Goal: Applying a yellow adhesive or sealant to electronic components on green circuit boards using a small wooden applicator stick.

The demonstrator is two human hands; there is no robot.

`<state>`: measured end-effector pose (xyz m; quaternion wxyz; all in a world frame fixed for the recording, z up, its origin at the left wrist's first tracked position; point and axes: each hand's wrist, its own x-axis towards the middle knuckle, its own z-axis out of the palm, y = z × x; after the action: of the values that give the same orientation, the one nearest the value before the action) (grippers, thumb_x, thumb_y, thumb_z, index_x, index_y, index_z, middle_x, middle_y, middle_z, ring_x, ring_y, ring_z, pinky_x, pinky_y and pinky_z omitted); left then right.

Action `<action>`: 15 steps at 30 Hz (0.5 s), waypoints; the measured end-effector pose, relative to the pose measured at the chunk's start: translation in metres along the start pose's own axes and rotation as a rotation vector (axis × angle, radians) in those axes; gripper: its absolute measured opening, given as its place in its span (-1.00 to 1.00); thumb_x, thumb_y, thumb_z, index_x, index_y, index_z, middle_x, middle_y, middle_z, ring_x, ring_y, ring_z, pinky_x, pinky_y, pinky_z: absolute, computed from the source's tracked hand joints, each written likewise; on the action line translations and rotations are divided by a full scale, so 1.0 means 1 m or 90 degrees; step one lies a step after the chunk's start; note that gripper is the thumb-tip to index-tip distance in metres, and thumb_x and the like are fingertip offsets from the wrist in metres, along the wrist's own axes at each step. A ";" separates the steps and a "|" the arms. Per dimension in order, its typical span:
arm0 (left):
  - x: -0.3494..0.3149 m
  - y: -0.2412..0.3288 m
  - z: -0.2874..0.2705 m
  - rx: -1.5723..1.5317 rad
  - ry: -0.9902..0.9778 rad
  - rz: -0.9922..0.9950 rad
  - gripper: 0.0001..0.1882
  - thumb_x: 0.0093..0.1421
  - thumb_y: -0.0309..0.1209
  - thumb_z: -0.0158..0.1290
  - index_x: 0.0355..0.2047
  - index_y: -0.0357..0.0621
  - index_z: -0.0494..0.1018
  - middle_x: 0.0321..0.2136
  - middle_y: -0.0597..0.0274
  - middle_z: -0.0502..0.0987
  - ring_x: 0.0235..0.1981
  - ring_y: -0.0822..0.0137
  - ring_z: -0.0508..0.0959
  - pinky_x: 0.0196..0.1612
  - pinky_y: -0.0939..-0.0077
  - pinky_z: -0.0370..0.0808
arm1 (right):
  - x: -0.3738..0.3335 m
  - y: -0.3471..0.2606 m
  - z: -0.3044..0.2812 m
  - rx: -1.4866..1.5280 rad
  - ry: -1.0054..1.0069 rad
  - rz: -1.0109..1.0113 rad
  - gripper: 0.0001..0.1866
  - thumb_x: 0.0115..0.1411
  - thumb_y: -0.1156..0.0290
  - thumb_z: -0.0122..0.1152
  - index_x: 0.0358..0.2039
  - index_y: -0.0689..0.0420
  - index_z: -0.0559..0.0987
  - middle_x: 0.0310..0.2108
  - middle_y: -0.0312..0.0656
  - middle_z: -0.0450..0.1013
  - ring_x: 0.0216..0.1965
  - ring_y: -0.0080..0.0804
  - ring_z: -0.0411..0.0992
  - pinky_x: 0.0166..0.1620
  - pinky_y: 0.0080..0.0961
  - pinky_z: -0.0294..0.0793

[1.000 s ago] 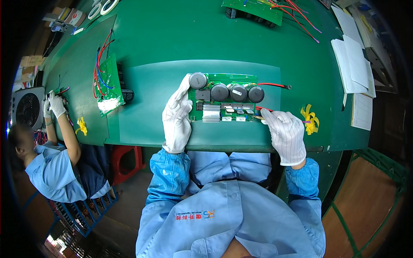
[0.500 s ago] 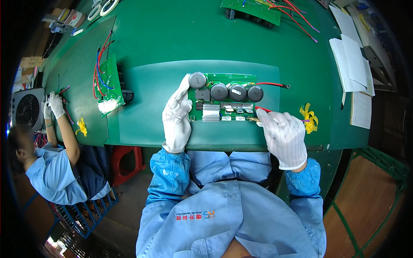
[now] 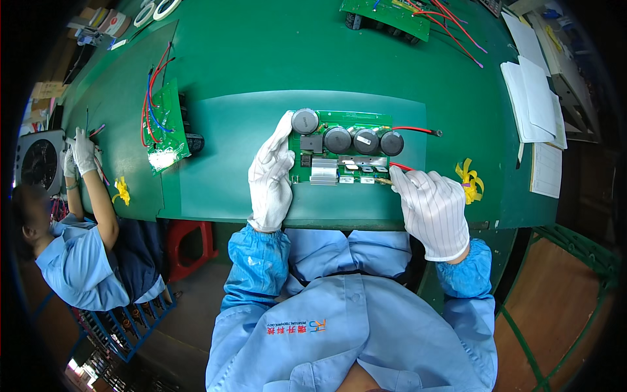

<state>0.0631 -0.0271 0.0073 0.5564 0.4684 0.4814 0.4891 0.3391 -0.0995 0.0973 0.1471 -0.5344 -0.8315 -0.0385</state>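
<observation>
A green circuit board (image 3: 357, 119) lies in front of me, bearing several round black capacitors (image 3: 366, 141) and a ridged silver heatsink (image 3: 324, 172). Along its left edge my left hand (image 3: 270, 179), in a white glove, holds it steady, thumb against the edge and fingers reaching toward the far corner. At the near right corner my right hand (image 3: 432, 208), in a striped white glove, is closed in a pinch. A thin brownish pointed tool (image 3: 384, 181) sticks out of those fingertips and meets the board's corner; the rest of it is hidden. Red wires (image 3: 415, 130) leave the board's right side.
Another wired board (image 3: 171, 124) rests to the left, a further one (image 3: 392, 19) at the far edge. Yellow ribbon bundles (image 3: 470, 181) sit on both sides. Papers (image 3: 535, 98) lie at right. A co-worker (image 3: 85, 242) handles wires at left, near a fan (image 3: 40, 163) and red stool (image 3: 189, 248).
Both my hands keep their hold, and the board stays nearly in place; the whole view has shifted slightly. The co-worker's hands at left have moved a little.
</observation>
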 end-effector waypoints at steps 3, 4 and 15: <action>0.000 -0.002 0.002 -0.064 0.001 -0.002 -0.56 0.46 -0.43 -0.12 0.23 -0.50 0.32 0.04 0.20 0.50 -0.20 0.55 0.47 -0.07 0.72 0.43 | 0.004 -0.001 -0.004 -0.010 -0.019 -0.012 -0.60 -0.04 0.53 0.31 -0.10 0.13 0.65 -0.30 -0.28 0.46 -0.44 -0.34 0.46 -0.46 -0.36 0.44; 0.000 -0.003 0.001 -0.115 -0.009 -0.006 -0.56 0.47 -0.43 -0.13 0.23 -0.51 0.32 0.04 0.21 0.50 -0.23 0.58 0.45 -0.11 0.75 0.42 | 0.004 -0.002 -0.006 -0.016 -0.025 -0.015 -0.60 -0.04 0.53 0.31 -0.10 0.13 0.65 -0.30 -0.28 0.46 -0.44 -0.34 0.46 -0.46 -0.36 0.44; 0.004 -0.015 -0.004 0.102 -0.024 0.108 -0.59 0.44 -0.49 -0.12 0.22 -0.51 0.33 0.17 0.12 0.48 -0.22 0.57 0.48 -0.12 0.70 0.45 | -0.004 -0.005 -0.004 0.050 -0.024 0.052 -0.57 0.01 0.53 0.30 -0.04 0.03 0.64 -0.35 -0.24 0.50 -0.44 -0.23 0.50 -0.43 -0.32 0.45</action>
<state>0.0610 -0.0245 -0.0086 0.4825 0.5596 0.4670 0.4858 0.3369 -0.1060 0.1001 0.1535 -0.5626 -0.8123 0.0104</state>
